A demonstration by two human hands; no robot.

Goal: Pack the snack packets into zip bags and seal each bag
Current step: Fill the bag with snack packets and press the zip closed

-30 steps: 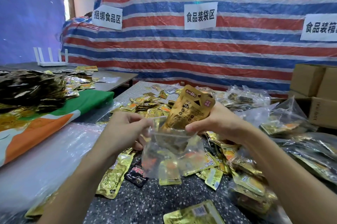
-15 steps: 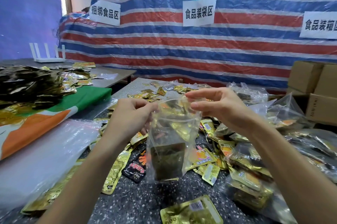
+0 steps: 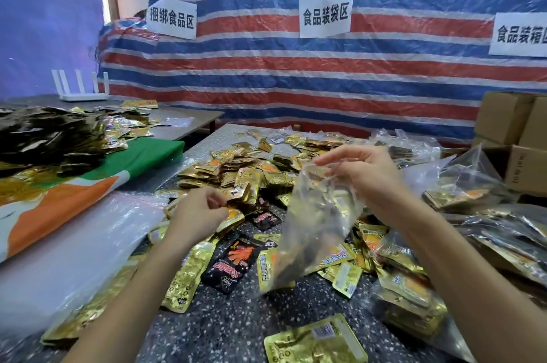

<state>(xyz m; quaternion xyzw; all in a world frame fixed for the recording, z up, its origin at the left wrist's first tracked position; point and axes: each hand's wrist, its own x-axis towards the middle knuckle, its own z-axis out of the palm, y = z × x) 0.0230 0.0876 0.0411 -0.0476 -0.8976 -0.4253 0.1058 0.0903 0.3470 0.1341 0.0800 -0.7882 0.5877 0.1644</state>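
Observation:
My right hand (image 3: 364, 176) pinches the top edge of a clear zip bag (image 3: 313, 223), which hangs slanted above the speckled table (image 3: 225, 330) with a gold packet inside. My left hand (image 3: 198, 213) is lower and to the left, off the bag, its fingers curled over a gold snack packet with an orange mark (image 3: 232, 217) in the pile. Loose gold snack packets (image 3: 245, 173) and black ones (image 3: 231, 262) cover the table around both hands.
Filled zip bags (image 3: 461, 185) lie heaped at the right, with cardboard boxes (image 3: 515, 137) behind them. A stack of clear empty bags (image 3: 65, 247) lies at the left beside a green and orange cloth (image 3: 88, 185) under more packets. A striped tarp (image 3: 325, 72) forms the back wall.
My left hand let go of the bag's mouth and dropped down-left onto the packet pile. The bag, now held by the right hand alone, swung to the right and tilted.

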